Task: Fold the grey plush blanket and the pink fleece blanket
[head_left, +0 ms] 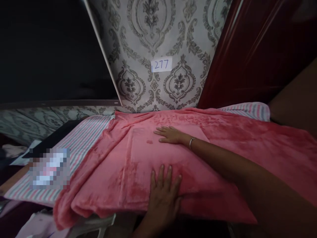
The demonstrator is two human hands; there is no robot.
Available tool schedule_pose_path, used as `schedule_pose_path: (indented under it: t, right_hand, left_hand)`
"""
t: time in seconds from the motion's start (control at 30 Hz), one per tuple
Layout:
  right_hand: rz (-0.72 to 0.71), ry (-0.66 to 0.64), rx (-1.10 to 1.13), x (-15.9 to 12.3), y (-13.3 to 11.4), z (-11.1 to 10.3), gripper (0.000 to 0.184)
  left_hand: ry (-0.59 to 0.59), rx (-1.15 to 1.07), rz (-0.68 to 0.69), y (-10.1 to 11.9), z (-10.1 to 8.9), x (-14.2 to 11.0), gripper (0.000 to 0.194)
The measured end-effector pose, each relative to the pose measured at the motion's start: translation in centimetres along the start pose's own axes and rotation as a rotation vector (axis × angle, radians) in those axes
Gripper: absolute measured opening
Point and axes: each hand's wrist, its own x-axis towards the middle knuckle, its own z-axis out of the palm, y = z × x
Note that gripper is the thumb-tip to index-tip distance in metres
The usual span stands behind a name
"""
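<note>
A pink plush blanket lies spread over the table, with creases and darker brushed patches. In its middle a flat rectangular panel stands out in lighter pink; whether it is a folded layer or something beneath, I cannot tell. My left hand rests palm down on the blanket's near part, fingers spread and pointing away. Farther back, my right hand lies flat on the panel, its fingers pointing left and a bracelet on the wrist. Neither hand holds anything.
Striped cloth shows under the blanket at the left and back right. A large dark screen stands back left, a dark red glossy panel back right. A paper marked 277 is on the patterned wall. A blurred-out item lies left.
</note>
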Motion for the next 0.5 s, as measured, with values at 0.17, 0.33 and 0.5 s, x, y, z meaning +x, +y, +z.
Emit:
schedule_pose_path:
  t: [0.17,0.33,0.5]
  right_hand:
    - [0.049,0.090,0.025,1.1,1.4,0.8,0.069]
    - [0.069,0.130,0.025,0.7,1.0,1.1,0.067]
    - [0.153,0.143,-0.026,0.2,-0.7,0.0,0.065]
  left_hand:
    - [0.051,-0.027,-0.006,0.0,0.2,0.2,0.069]
    - [0.095,-0.040,-0.018,0.0,0.7,0.2,0.067]
    - [0.096,-0.026,-0.016,-0.2,0.5,0.3,0.070]
